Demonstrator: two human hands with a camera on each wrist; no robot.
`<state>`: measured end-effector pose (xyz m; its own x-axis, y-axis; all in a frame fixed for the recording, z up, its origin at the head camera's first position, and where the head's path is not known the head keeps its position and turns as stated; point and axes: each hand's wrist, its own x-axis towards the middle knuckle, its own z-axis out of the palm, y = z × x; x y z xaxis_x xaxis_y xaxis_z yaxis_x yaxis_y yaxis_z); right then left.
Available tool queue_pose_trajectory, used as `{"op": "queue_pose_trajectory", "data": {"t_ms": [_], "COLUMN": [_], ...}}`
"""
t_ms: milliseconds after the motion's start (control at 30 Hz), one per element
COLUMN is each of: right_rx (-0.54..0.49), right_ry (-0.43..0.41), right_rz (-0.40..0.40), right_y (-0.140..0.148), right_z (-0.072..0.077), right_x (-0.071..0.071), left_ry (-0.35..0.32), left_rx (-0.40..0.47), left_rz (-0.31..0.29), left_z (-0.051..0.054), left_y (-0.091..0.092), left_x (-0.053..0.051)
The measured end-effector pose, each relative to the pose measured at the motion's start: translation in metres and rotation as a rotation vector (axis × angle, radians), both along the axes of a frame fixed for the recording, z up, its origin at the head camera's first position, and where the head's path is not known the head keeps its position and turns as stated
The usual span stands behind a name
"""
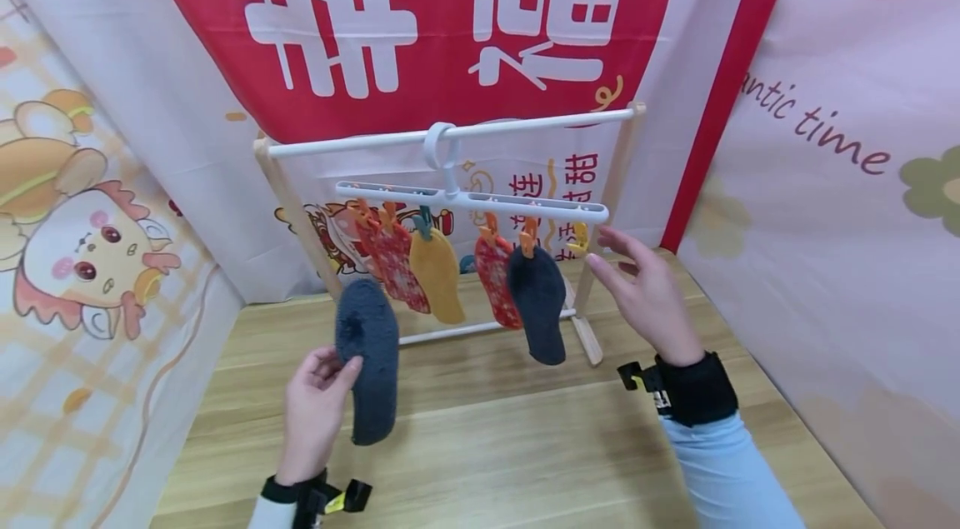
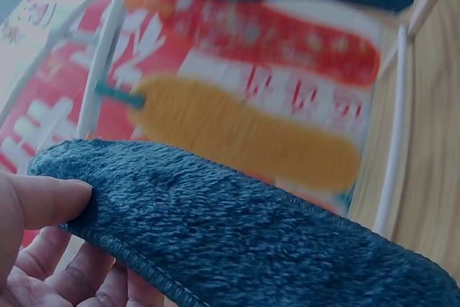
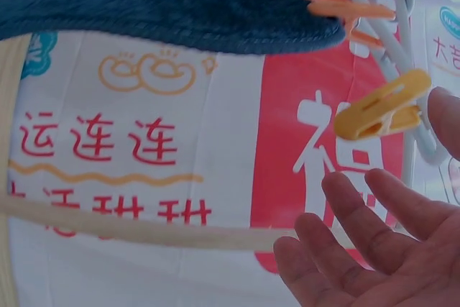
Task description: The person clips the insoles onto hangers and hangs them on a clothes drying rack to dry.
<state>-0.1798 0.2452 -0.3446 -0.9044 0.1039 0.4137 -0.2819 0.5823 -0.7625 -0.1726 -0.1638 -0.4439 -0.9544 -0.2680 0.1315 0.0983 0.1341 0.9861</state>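
My left hand pinches a fuzzy dark blue insole between thumb and fingers, left of the drying rack. In the left wrist view its thumb presses on the pile near one end of the insole. My right hand is beside a yellow clothes peg at the right end of the white hanger. Its fingers are spread, with a gap to the peg in the right wrist view. Hanging from pegs are red patterned insoles, a yellow insole and another dark blue insole.
The hanger hooks over the top white rod of a rack with wooden legs. A lower rod runs near the wood-grain tabletop. Printed cloth stands behind and at both sides.
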Motion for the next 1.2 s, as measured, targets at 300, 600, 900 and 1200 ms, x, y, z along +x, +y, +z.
{"op": "queue_pose_trajectory", "data": {"t_ms": [300, 600, 900, 1200], "right_rx": [-0.053, -0.12, -0.16, -0.236], "right_ry": [-0.021, -0.075, -0.07, 0.0], "right_rz": [0.045, 0.071, 0.096, 0.153], "right_y": [-0.007, -0.014, -0.019, -0.023], "right_z": [0.01, 0.013, 0.013, 0.011], "right_x": [-0.005, -0.013, -0.016, -0.019], "left_ry": [0.014, -0.045, -0.099, -0.1], "left_rx": [0.099, 0.235, 0.26, 0.298], "left_rz": [-0.227, -0.42, -0.522, -0.579], "left_z": [-0.011, -0.022, -0.015, -0.006], "left_y": [0.067, 0.124, 0.163, 0.19], "left_x": [0.004, 0.001, -0.006, -0.012]}}
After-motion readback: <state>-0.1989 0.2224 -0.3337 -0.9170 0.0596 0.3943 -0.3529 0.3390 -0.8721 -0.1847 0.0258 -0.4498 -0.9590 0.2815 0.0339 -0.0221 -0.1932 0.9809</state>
